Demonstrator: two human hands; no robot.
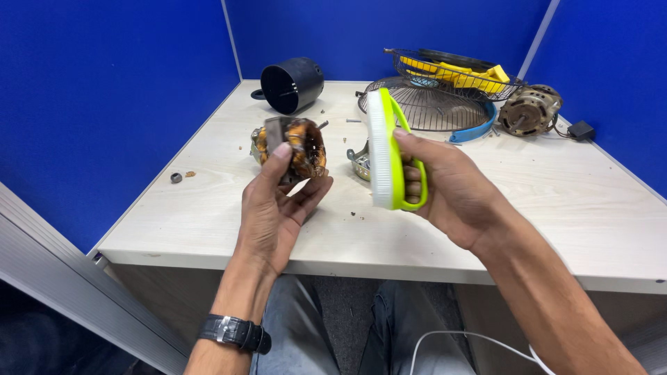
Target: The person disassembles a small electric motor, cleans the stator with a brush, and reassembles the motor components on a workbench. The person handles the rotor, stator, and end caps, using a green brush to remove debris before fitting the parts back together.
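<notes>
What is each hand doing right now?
Left hand: closed on a copper-wound metal motor stator.
Right hand: closed on a white-bristled brush with lime-green plastic handle.

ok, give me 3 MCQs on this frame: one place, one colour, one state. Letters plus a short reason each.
1. Where is the black cylindrical housing?
A. far edge of the desk, by the partition
B. on the person's lap
C. in the right hand

2. What colour is the brush handle?
A. red
B. lime green
C. black

3. What is the left hand doing?
A. lying flat on the desk
B. holding a motor stator with copper windings
C. empty, raised in the air

Answers:
1 A, it lies at the desk's back by the blue wall.
2 B, a green loop runs around the right hand fingers.
3 B, the fingers wrap the stator above the desk.
</notes>
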